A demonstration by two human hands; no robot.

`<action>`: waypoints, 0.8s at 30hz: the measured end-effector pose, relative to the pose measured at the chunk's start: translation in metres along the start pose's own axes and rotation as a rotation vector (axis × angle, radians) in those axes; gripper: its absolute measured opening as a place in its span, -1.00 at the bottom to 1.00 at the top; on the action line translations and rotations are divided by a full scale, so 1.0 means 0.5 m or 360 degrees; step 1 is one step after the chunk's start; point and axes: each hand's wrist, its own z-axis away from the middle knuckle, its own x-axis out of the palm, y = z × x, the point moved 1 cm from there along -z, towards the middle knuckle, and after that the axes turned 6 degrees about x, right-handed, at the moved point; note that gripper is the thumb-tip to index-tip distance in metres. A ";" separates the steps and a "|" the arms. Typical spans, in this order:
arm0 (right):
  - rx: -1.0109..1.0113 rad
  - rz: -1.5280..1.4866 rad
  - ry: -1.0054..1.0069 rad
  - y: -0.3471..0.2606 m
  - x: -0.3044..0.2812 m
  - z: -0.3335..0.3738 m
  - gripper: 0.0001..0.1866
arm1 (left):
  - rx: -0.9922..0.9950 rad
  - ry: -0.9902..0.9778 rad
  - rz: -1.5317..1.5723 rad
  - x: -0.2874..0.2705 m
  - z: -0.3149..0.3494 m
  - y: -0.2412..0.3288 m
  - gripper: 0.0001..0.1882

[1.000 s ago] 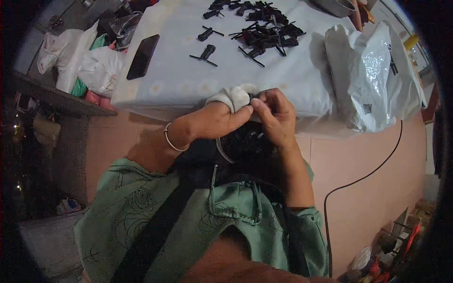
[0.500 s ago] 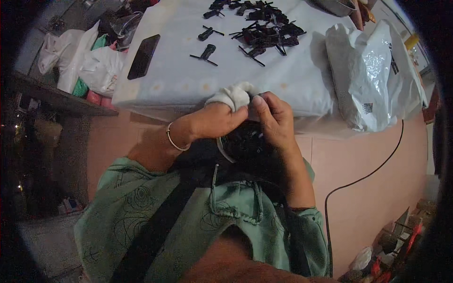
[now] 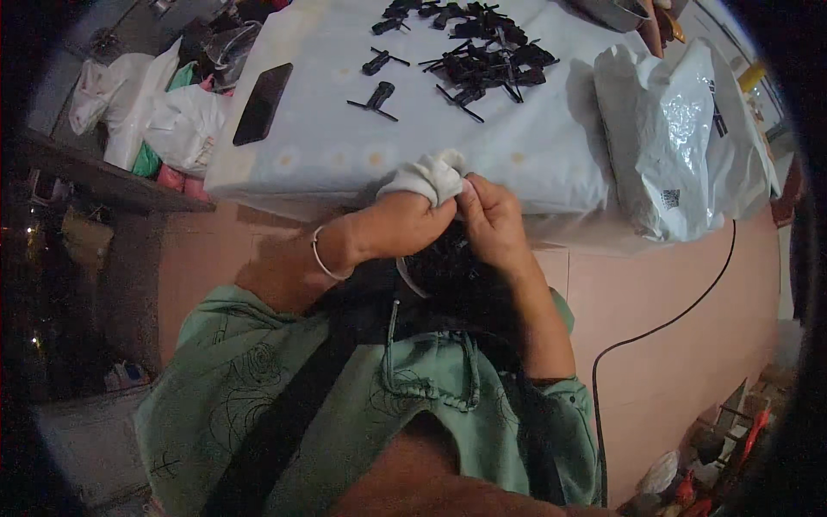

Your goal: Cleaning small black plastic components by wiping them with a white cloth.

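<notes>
Near the front edge of the table, my left hand (image 3: pixel 398 226) is closed round a bunched white cloth (image 3: pixel 431 178), which covers its fingers. My right hand (image 3: pixel 495 226) meets it from the right, thumb and fingers pinched together at the cloth's edge. Whatever lies between the fingertips is hidden. Below the hands, a container's pale curved rim (image 3: pixel 412 277) shows in my lap, with dark pieces inside. On the table lies a heap of black T-shaped parts (image 3: pixel 491 65) with thin rods. A few single black parts (image 3: pixel 379 101) lie left of the heap.
A black phone (image 3: pixel 263 103) lies at the table's left. A grey-white plastic bag (image 3: pixel 680 138) stands at its right edge. White plastic bags (image 3: pixel 185 129) fill a shelf at the left. A black cable (image 3: pixel 663 323) runs across the floor, and a metal pan (image 3: pixel 613 10) shows at the far right.
My right hand has shifted slightly left and closer to the white cloth. The dark bit seen between the fingertips earlier is now hidden. Parts on the table stay put.
</notes>
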 end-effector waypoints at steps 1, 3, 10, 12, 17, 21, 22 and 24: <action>-0.0083 0.0002 0.0119 -0.002 0.007 0.001 -0.72 | 0.0218 0.0052 -0.0241 0.003 0.003 0.000 -0.77; -0.0123 0.0004 0.0162 -0.005 0.015 0.002 -0.72 | 0.0436 0.0109 -0.0483 0.004 0.005 -0.005 -0.78; -0.0046 -0.0232 -0.0092 0.024 0.016 0.002 -0.71 | 0.0370 -0.0081 -0.0622 -0.016 0.014 0.013 -0.75; 0.0008 -0.0259 -0.0097 0.020 -0.017 0.000 -0.71 | 0.0158 -0.0141 -0.0543 -0.043 0.012 0.028 -0.72; 0.0196 -0.0279 0.0081 0.014 -0.034 0.000 -0.69 | -0.0133 0.0156 -0.0873 -0.141 -0.053 -0.055 -0.59; 0.0016 -0.0026 -0.0011 -0.003 -0.001 -0.003 -0.71 | -0.0112 0.0047 -0.1375 -0.189 -0.110 -0.179 -0.70; 0.0004 -0.0013 0.0015 0.000 -0.004 -0.003 -0.72 | -0.0102 0.0038 -0.1370 -0.181 -0.115 -0.181 -0.70; -0.0005 0.0002 0.0047 0.001 -0.006 -0.005 -0.74 | -0.0066 0.0168 -0.1307 -0.159 -0.118 -0.181 -0.74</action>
